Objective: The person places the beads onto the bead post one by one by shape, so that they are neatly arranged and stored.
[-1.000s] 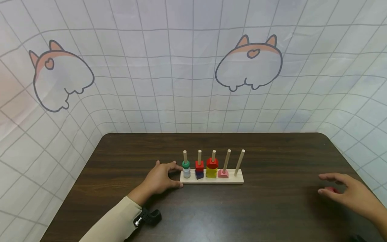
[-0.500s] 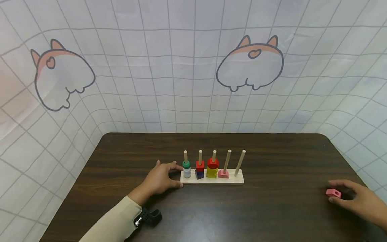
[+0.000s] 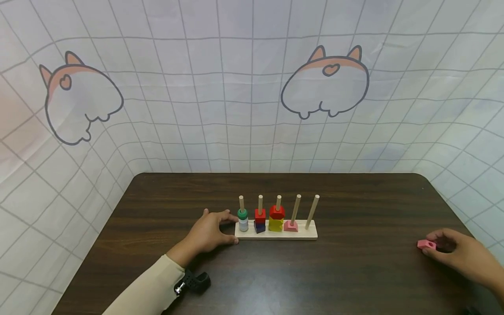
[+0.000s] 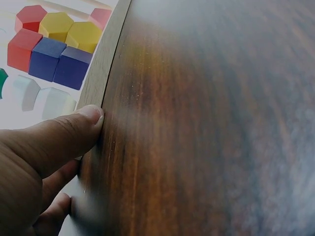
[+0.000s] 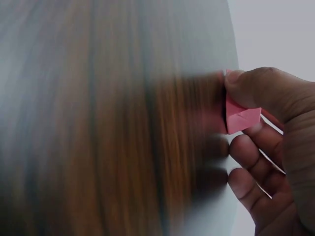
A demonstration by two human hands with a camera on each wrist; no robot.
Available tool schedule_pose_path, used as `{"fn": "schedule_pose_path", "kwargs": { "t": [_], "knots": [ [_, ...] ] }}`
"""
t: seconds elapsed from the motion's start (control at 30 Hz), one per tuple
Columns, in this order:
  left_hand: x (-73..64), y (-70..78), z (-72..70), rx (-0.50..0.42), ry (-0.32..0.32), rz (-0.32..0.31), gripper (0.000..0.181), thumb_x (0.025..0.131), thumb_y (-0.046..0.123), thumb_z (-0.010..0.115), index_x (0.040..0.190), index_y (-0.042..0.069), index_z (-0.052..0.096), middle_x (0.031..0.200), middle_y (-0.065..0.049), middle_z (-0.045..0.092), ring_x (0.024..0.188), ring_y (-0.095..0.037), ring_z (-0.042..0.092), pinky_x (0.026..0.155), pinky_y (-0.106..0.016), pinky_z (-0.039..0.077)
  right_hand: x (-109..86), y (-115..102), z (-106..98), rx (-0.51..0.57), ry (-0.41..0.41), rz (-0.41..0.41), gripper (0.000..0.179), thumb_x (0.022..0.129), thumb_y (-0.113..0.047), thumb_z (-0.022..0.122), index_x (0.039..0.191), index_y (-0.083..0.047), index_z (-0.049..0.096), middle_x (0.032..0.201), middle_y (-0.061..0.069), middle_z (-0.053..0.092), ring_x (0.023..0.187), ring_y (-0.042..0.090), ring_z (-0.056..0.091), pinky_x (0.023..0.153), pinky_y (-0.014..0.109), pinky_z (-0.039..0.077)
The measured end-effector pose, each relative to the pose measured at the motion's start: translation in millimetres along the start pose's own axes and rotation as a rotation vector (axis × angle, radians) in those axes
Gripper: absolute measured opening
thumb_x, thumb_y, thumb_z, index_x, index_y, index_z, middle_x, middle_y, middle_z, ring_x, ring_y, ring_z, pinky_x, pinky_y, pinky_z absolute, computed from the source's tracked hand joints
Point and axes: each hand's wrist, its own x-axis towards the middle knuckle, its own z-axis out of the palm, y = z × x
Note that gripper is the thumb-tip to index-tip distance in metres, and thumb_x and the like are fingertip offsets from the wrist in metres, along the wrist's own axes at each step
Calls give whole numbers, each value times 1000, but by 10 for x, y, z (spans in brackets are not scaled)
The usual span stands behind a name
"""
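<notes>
My left hand (image 3: 208, 232) grips the left end of a wooden peg board (image 3: 275, 236), thumb on the front edge and fingers round the back corner. In the left wrist view, the thumb (image 4: 74, 130) presses against the board's edge. From left to right, the pegs carry white beads (image 3: 243, 225) under a green one (image 3: 242, 214), dark blue (image 3: 260, 227) under red (image 3: 260, 216), yellow (image 3: 276, 225) under red (image 3: 277, 212), and one pink block (image 3: 291, 226); the rightmost peg (image 3: 312, 212) is bare. At the table's right side, my right hand (image 3: 460, 256) pinches a pink block with a hole (image 3: 426, 244) between thumb and fingers.
The dark wood-grain table (image 3: 354, 280) has rounded far corners. A white grid-patterned cloth (image 3: 252, 87) with cartoon prints hangs behind it and along both sides. A black strap device (image 3: 193, 282) sits on the left wrist.
The pink block, mostly hidden by the right hand at first, now shows its hole. The right hand shifted right and nearer, then back left a little. The left hand and board stayed still.
</notes>
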Motion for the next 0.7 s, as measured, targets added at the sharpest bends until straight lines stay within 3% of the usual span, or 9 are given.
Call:
{"fn": "schedule_pose_path", "kwargs": {
  "t": [0.17,0.4,0.7],
  "knots": [
    [-8,12,-5,1,-2,-4,52,76,32,93,124,23,75,146,-14,56,137,-27,52,123,-57,5,111,-175,82,9,-14,-32,36,86,-35,85,107,-9,70,95,2,72,75,-2,61,61,25,51],
    [5,11,0,6,2,0,52,76,32,93,123,22,75,146,-14,57,137,-28,52,123,-59,5,291,-515,164,31,-80,-90,33,88,-38,82,110,-16,70,102,1,72,88,21,68,69,34,54],
    [7,3,-5,16,-1,0,52,76,33,93,124,23,75,146,-15,56,136,-29,53,123,-58,6,506,-977,250,49,-16,-230,27,87,-34,84,108,-22,71,96,-9,67,84,14,62,70,33,53]
  ]
}}
